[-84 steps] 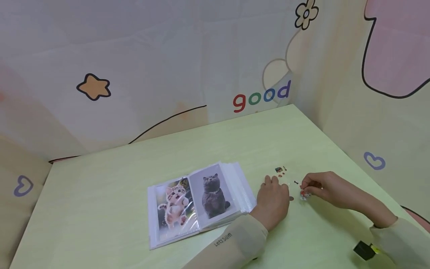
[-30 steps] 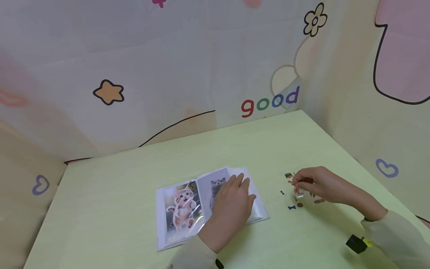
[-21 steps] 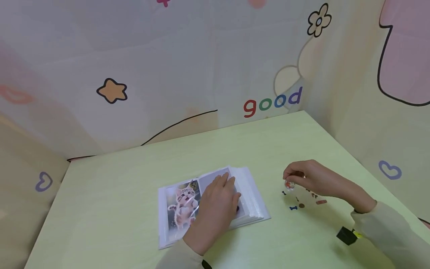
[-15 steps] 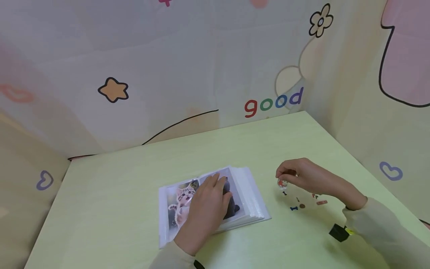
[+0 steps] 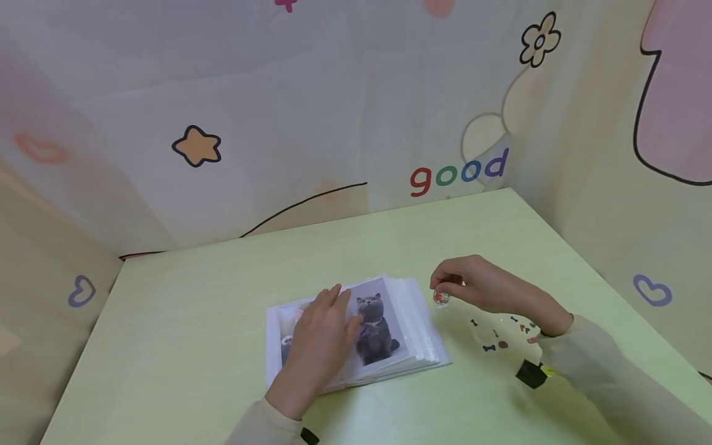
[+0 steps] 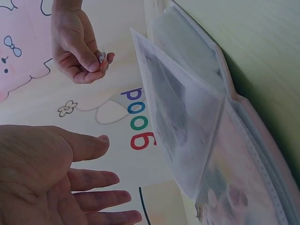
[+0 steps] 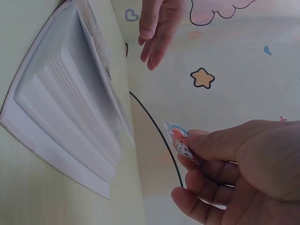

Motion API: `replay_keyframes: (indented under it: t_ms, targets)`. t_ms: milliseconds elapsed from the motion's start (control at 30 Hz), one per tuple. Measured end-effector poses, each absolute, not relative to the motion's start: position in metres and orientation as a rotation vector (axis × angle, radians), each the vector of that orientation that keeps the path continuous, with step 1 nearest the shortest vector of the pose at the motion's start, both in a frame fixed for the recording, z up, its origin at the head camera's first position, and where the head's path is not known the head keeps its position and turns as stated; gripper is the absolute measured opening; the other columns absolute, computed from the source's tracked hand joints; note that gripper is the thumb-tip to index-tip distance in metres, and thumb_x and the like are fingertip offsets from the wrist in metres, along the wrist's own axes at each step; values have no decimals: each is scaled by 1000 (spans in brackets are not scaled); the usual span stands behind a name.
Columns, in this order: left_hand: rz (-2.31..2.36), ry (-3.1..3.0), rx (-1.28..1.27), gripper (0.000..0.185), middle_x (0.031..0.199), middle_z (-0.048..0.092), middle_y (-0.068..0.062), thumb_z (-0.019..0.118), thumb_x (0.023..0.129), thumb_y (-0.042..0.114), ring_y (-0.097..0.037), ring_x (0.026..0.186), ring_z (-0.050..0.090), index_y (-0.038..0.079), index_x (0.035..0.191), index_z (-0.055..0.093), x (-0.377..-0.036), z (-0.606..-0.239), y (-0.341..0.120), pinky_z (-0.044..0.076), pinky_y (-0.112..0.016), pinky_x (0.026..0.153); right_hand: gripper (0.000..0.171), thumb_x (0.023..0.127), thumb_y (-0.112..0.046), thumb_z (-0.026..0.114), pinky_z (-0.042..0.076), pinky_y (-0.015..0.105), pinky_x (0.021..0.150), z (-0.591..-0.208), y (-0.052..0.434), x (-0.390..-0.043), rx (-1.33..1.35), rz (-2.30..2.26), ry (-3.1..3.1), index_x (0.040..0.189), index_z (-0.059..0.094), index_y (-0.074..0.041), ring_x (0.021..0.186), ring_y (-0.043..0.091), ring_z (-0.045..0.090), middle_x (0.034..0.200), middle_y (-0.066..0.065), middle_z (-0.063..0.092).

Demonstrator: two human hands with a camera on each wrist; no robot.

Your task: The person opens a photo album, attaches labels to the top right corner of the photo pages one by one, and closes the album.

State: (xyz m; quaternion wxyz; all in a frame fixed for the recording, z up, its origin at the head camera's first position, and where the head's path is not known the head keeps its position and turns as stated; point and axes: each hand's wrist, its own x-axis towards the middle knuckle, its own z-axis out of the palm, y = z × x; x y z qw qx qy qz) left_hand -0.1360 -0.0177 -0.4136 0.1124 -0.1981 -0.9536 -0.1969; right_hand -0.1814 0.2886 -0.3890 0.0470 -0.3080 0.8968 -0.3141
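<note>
My right hand (image 5: 489,287) pinches a small crinkled, shiny packet (image 7: 179,143) with a red cartoon print between thumb and fingers, held above the table just right of the photo album (image 5: 436,352). The album lies spread, showing a grey cat photo (image 5: 374,340) on its right page; in both wrist views a page (image 6: 180,117) stands lifted at a slant. Over the album's left side is my left hand (image 5: 319,337), fingers extended and holding nothing. It covers most of the kitten photo.
Several tiny flat pieces lie on the green table right of the album, among them a blue bone shape (image 5: 489,348) and a brown round one (image 5: 503,344). My right forearm hangs over some of them. Printed cloth walls (image 5: 289,123) border the table.
My left hand went from the small pieces to the album, then slid left off the grey cat photo. My right hand lifted the packet and carried it left towards the album.
</note>
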Motion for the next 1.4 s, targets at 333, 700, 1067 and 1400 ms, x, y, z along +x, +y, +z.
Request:
replay_keyframes:
  t_ms: [333, 700, 1067, 1400]
  targets:
    - [-574, -2796, -590, 46, 141, 58, -27, 75, 96, 18, -47, 129, 56, -6, 133, 64, -136, -420, -21, 46, -55, 107, 7, 101, -5, 66, 57, 28, 73, -390, 270, -198, -1030, -996, 2701, 101, 72, -9, 79, 9, 63, 91, -7, 70]
    - [-557, -2815, -590, 44, 139, 60, -28, 74, 96, 19, -45, 129, 57, -6, 130, 65, -140, -430, -21, 46, -54, 107, 6, 100, -5, 67, 57, 28, 75, -392, 249, -209, -1032, -1061, 2675, 102, 73, -7, 83, 25, 66, 92, -5, 70]
    - [-509, -2906, -607, 44, 141, 58, -26, 71, 98, 22, -45, 131, 54, -5, 133, 63, -143, -444, -13, 45, -55, 108, 7, 100, -4, 66, 55, 27, 74, -401, 236, -222, -1024, -1185, 2598, 101, 73, -6, 83, 28, 65, 92, -3, 70]
    - [-523, -3067, -675, 61, 157, 38, -29, 67, 102, 31, -49, 146, 35, -8, 146, 50, -141, -448, -8, 37, -58, 114, 9, 101, -5, 65, 54, 28, 77, -414, 222, -239, -967, -1208, 2541, 103, 74, -2, 88, 31, 64, 95, 1, 72]
